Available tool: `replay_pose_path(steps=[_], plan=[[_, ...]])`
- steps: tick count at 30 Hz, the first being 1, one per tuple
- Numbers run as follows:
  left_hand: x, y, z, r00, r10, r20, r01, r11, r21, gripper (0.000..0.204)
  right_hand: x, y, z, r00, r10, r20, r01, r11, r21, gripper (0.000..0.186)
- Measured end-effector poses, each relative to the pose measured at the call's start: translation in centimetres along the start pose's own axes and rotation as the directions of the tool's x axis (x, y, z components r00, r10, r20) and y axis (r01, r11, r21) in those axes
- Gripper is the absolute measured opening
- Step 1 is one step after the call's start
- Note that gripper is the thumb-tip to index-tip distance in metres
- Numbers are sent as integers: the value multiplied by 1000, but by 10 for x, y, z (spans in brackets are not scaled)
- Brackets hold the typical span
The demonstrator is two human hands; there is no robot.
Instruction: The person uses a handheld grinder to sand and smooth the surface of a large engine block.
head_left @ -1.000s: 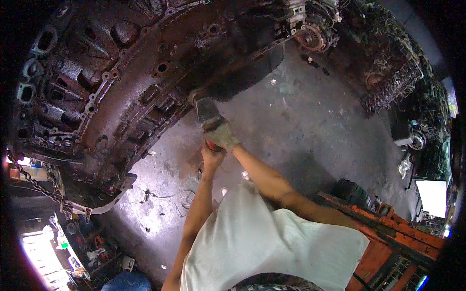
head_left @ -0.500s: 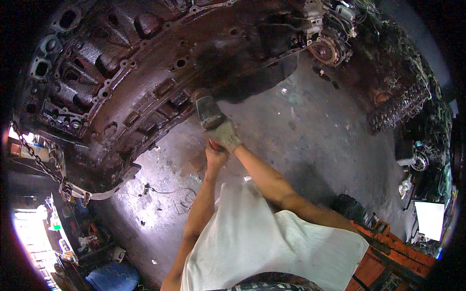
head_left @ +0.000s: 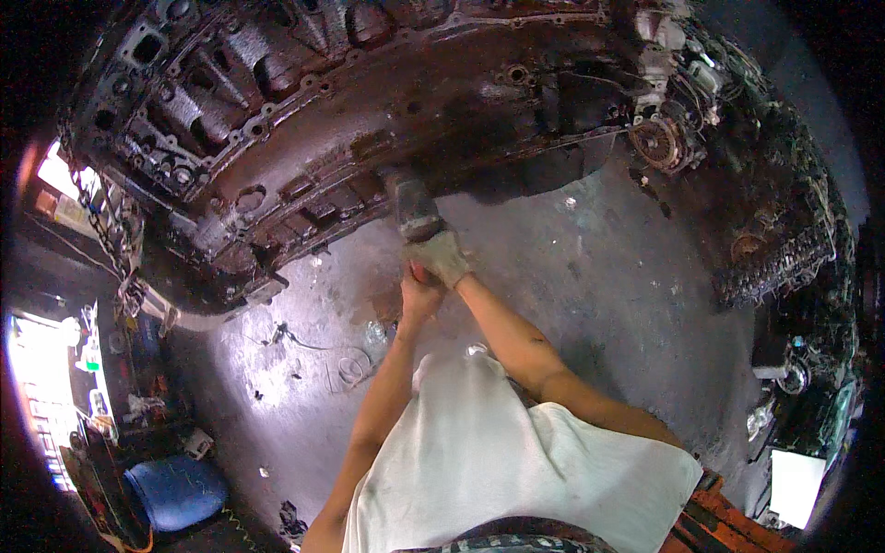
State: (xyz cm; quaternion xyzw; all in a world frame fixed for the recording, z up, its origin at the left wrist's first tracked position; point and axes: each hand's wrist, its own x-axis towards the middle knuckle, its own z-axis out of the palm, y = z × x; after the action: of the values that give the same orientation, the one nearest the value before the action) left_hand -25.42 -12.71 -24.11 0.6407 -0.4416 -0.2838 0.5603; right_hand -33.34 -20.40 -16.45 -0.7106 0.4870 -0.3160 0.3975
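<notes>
The bare left hand (head_left: 423,297) and right hand (head_left: 444,257) in a pale cloth glove each have a grip closed round a dark, boxy handheld tool (head_left: 417,210), its far end against or just before a brown, oily metal engine block (head_left: 369,115); contact is unclear.
</notes>
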Motion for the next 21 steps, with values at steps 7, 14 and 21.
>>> replay_pose_path(steps=[7,14,21], plan=[[3,-2,-19,993,-92,78,87,994,69,61,6,-10,10,999,-24,46,25,1000,-10,44],[-6,-15,-34,973,-226,-50,231,965,126,54,3,-26,31,993,-52,106,53,999,-6,43],[-24,-1,-50,978,-73,-194,105,981,162,52,-2,-42,54,981,-88,171,87,996,14,43]])
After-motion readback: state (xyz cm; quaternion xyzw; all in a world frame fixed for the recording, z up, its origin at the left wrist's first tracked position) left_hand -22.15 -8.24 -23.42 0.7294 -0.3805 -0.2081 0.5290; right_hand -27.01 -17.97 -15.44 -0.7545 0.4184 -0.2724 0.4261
